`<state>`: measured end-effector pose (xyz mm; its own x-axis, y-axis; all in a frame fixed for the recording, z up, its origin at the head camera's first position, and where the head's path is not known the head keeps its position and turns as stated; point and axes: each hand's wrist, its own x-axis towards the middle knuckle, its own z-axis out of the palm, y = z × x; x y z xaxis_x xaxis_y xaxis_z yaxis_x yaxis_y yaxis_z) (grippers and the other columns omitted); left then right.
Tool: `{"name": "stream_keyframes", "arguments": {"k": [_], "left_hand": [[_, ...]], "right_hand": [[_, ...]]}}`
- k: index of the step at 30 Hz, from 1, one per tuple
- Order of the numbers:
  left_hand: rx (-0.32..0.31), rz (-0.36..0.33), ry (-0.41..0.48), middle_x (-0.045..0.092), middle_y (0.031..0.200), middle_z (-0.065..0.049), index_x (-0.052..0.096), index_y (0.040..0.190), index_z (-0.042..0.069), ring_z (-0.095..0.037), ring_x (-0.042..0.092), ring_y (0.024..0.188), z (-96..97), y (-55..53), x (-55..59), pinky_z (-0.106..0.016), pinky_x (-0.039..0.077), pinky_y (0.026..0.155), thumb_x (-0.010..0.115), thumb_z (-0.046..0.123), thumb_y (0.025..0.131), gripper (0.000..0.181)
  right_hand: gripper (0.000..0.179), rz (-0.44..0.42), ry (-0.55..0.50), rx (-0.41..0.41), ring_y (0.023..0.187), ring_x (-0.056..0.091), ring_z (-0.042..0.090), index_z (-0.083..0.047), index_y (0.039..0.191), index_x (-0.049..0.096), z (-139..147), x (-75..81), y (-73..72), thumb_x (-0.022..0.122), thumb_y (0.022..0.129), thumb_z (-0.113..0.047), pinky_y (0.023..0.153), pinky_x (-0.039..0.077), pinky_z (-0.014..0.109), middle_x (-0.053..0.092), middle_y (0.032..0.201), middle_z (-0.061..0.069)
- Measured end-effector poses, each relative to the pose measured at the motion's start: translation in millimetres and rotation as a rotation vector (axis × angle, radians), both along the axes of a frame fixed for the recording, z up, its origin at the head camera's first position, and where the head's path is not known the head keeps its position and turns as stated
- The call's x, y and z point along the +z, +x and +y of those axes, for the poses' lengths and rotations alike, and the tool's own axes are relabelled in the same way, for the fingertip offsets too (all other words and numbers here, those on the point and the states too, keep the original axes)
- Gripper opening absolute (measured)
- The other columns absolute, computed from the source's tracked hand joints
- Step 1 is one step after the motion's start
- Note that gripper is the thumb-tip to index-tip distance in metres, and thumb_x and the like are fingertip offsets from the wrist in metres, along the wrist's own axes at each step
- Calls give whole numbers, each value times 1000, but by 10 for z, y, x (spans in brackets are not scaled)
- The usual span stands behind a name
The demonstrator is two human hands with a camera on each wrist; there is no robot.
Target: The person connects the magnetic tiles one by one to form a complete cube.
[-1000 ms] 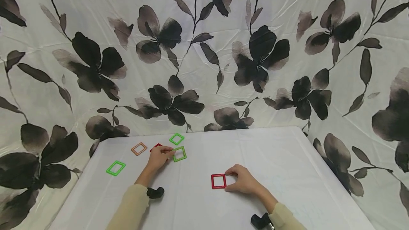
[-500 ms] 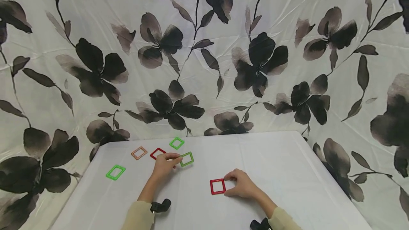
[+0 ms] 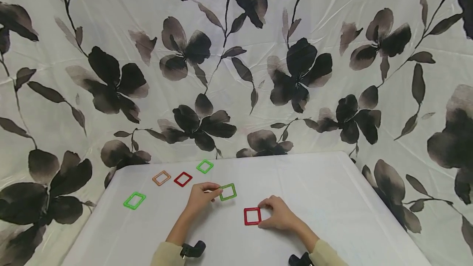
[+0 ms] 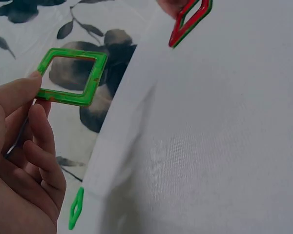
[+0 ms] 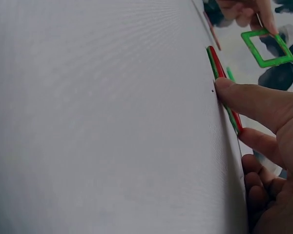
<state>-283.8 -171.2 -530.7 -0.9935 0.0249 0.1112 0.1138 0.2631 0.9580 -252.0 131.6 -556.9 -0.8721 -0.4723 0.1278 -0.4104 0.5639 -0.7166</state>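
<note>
Left hand (image 3: 201,197): fingers nearly together, pinching one side of the green frame (image 4: 94,78), which is raised off the surface (image 3: 332,188), well in from the left edge
Right hand (image 3: 279,215): thumb and forefinger spread, gripping two corners of the red frame (image 3: 252,223), well in from the far edge
Progress: the red frame seems already paired with a green layer (image 5: 231,116) beneath (only a thin edge shows), while the green frame is not yet touching it
Left over: orange frame (image 3: 165,181), second red frame (image 3: 187,182) and far green frame (image 3: 208,169) lie loose near the far edge, towards its left corner; side green frame (image 3: 139,202) lies near the left edge
Containers: none shows, only open outlines
</note>
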Motion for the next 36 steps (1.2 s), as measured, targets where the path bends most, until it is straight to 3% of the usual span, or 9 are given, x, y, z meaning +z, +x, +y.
{"name": "stream_keyframes", "arguments": {"k": [9,18,22,29,33,36], "left_hand": [[-70,22,-17,70,88,-4,76,92,7,-38,63,73,139,1,61,-40,54,61,81,22,81,19],[-72,7,-23,71,86,-4,76,90,6,-22,60,62,241,45,22,-35,51,56,82,19,80,18],[-92,14,-26,71,87,-4,76,91,6,-23,61,65,303,55,15,-33,51,57,81,21,80,19],[-130,20,-27,71,87,-7,75,93,-1,-30,62,68,410,159,169,-42,53,59,77,9,84,14],[-129,-4,-16,71,87,-6,75,94,1,-38,62,72,427,114,52,-43,53,60,77,11,84,14],[-120,6,-8,71,87,-4,76,94,4,-36,63,71,441,77,-66,-39,52,59,78,14,83,15]], "right_hand": [[52,2,-17,-49,89,49,16,-8,108,69,4,7,-42,91,64,-26,79,43,34,56,93,-2],[54,-35,-15,-40,91,49,17,-7,110,69,-24,-8,-23,91,64,-27,81,43,35,56,93,-2],[54,-24,-14,-43,92,51,16,-7,110,68,-12,-12,-42,90,65,-27,82,45,36,56,95,-2],[52,-27,-21,-40,91,51,16,-7,108,69,-1,-39,-49,90,65,-26,82,45,35,57,95,-2],[51,-39,-30,-41,93,52,17,-7,108,69,-3,-42,-38,90,65,-26,83,45,36,57,95,-2],[52,-41,-33,-44,93,52,17,-8,109,69,2,-41,-26,90,65,-25,84,44,37,57,96,-2]]}}
